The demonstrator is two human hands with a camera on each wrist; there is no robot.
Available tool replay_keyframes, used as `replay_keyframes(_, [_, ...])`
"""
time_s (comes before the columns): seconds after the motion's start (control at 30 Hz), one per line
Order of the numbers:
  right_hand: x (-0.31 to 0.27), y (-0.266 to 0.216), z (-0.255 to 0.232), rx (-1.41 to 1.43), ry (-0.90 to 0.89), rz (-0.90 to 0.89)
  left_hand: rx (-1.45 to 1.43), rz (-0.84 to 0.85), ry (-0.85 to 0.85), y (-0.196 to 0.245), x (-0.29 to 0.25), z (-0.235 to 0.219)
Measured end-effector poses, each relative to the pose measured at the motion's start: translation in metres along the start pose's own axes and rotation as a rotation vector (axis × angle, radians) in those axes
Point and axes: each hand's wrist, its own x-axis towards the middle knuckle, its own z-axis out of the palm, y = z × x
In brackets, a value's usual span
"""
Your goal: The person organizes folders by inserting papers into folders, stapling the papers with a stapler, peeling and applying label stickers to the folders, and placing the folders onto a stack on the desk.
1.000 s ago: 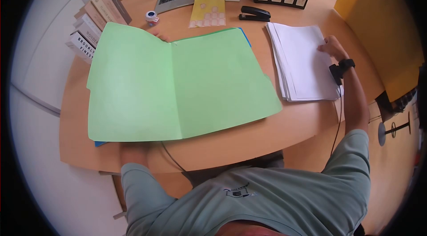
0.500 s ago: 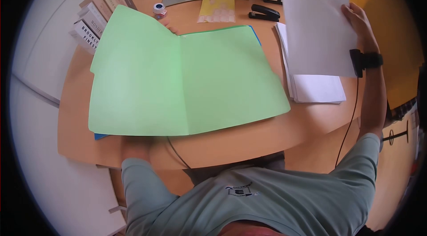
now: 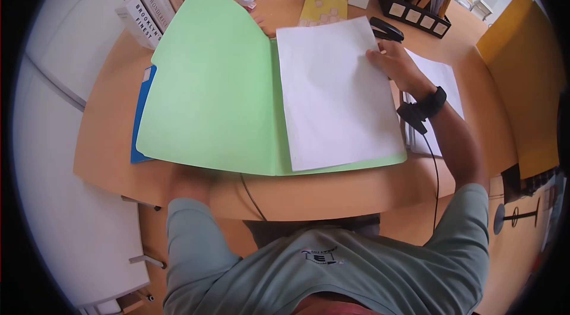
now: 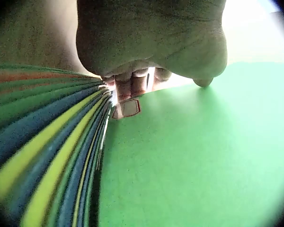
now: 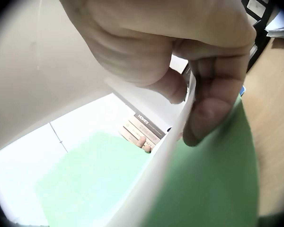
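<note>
Green folder [image 3: 208, 89], spread open, with white sheet [image 3: 335, 95] over right panel

White sheet: lies over the right panel of the green folder, left edge just beside the fold, right edge bent up at the grip. Single page or several: cannot tell. Contact with the folder beneath: cannot tell.

Right hand [image 3: 402, 67]: pinches the white sheet at the upper part of its right edge, thumb on one face, fingers on the other. Held by the margin, probably to leave the page broad and unobstructed.

Left hand [image 4: 156, 40]: set behind the raised left panel, with only fingers showing past the top edge in the head view. Placed there, seemingly, to prop the panel and hold the folder open. Grasping or merely supporting: cannot tell.

Relation to hands: white sheet directly left of the right hand and touching; well to the right of the left hand's palm. Left panel between the left hand and the head camera.

Coloured leaves [image 4: 52, 127]: green, blue and yellow, fanned beside the left hand.

Blue folder [image 3: 141, 122]: pokes out beyond the left panel, on the bench [image 3: 104, 143].

Paper stack [image 3: 442, 86]: under the right forearm, apparently for easy reach.

Stapler [image 3: 387, 29]: just beyond the sheet.
</note>
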Motion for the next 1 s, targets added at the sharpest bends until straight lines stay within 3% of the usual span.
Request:
replay_keyframes(0.1, [-0.015, -0.014, 0.005, -0.109, 0.004, 0.131, 0.000, -0.003, -0.010, -0.001, 0.001, -0.001])
replay_keyframes(0.2, [-0.012, -0.004, -0.006, -0.133, -0.086, 0.116, 0.006, -0.007, -0.018, -0.002, 0.002, 0.000])
replay_keyframes(1.0, [-0.012, -0.003, 0.001, -0.166, -0.101, 0.158, 0.015, -0.008, -0.068, -0.007, 0.020, 0.000])
